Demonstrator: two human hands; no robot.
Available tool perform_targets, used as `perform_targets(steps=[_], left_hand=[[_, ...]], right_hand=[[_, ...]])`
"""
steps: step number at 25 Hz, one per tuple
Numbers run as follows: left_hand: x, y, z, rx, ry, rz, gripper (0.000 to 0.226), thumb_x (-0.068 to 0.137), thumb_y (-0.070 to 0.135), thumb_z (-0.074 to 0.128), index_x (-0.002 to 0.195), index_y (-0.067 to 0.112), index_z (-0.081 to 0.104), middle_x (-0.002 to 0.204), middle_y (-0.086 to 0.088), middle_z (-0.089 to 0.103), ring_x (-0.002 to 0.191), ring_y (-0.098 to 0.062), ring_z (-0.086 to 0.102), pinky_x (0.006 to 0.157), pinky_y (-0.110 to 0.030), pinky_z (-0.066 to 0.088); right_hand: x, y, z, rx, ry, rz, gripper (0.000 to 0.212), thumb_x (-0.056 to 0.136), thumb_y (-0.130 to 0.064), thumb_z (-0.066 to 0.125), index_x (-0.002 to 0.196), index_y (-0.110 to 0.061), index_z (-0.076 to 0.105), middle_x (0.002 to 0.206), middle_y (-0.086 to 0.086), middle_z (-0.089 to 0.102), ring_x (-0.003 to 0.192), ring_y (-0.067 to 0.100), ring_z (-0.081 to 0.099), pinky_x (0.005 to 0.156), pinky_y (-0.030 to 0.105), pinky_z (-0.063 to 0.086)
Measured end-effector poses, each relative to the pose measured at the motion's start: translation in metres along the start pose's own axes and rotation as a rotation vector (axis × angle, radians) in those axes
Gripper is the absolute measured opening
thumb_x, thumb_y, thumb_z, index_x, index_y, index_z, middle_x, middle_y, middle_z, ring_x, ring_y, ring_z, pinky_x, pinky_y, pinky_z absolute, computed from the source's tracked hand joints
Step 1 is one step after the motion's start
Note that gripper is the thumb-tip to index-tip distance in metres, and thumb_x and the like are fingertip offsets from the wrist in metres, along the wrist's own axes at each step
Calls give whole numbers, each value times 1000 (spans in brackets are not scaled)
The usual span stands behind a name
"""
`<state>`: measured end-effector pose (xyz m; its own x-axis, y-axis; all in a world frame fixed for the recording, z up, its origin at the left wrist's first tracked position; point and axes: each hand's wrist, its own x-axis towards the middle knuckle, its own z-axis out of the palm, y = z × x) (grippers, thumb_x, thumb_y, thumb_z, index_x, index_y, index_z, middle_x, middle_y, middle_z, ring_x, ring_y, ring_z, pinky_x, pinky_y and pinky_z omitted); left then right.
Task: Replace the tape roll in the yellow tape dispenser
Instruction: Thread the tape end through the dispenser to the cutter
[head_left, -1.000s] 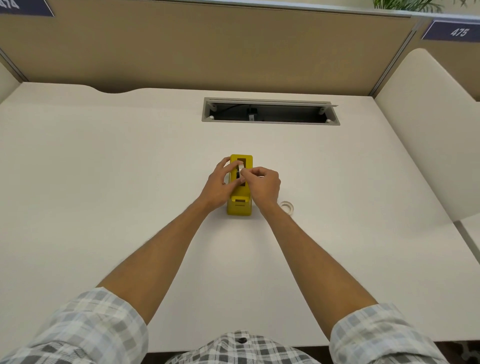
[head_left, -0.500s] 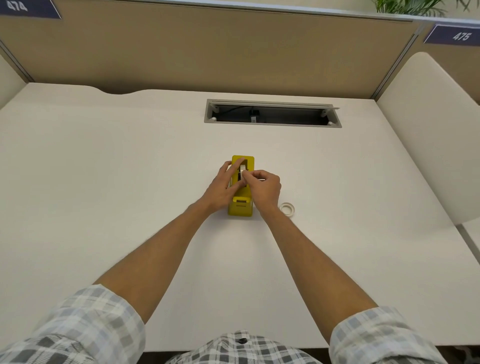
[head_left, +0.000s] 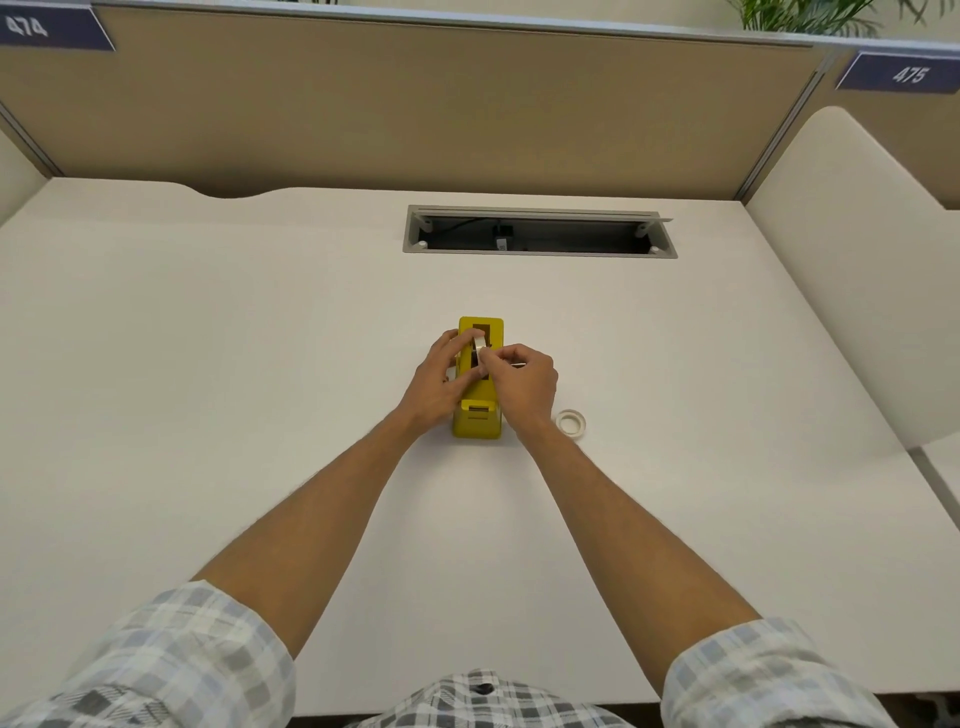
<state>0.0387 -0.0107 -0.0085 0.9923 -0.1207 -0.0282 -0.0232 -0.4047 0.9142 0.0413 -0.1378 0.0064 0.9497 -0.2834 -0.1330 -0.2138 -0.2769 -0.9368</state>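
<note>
The yellow tape dispenser (head_left: 479, 420) stands upright in the middle of the white desk (head_left: 208, 364), its cutter end towards me. A pale tape roll (head_left: 478, 344) stands on edge in the dispenser's top slot, partly sunk in. My left hand (head_left: 435, 387) lies against the dispenser's left side with fingers on the roll. My right hand (head_left: 519, 387) pinches the roll from the right between thumb and forefinger. A second, whitish tape ring (head_left: 571, 422) lies flat on the desk just right of my right wrist.
A rectangular cable opening (head_left: 540, 233) with a grey frame sits in the desk behind the dispenser. Beige partition panels (head_left: 415, 104) close off the back, and a cream side panel (head_left: 852, 270) stands at the right.
Both hands stay on the dispenser. The tape roll now shows higher and more clearly in the slot between my fingers; the view has shifted slightly.
</note>
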Motion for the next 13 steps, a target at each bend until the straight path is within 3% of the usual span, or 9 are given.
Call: perform_targets(steps=[6,11,13], left_hand=[[2,5,0,-110,18,-79,42,93,30,60,133,34,48,135,13,41,123,-19,45,99,-33,45],[2,12,0,-160,3,-142,47,98,33,49,143,39,37,136,14,40,120,-14,48,78,-12,44],[5,7,-2,-146,-7,-128,45,97,37,51,141,37,43,141,8,41,124,-19,47,85,-18,47]], right_hand=[[2,-8,5,-43,8,-41,17,78,-38,70,84,-23,73,80,-2,70,77,14,65,67,29,53],[2,-9,3,1,-3,-21,10,79,-28,71,81,-20,75,72,-4,70,70,11,65,67,29,55],[1,-9,2,16,-3,-16,10,78,-28,71,81,-20,75,71,-5,70,68,10,64,67,30,55]])
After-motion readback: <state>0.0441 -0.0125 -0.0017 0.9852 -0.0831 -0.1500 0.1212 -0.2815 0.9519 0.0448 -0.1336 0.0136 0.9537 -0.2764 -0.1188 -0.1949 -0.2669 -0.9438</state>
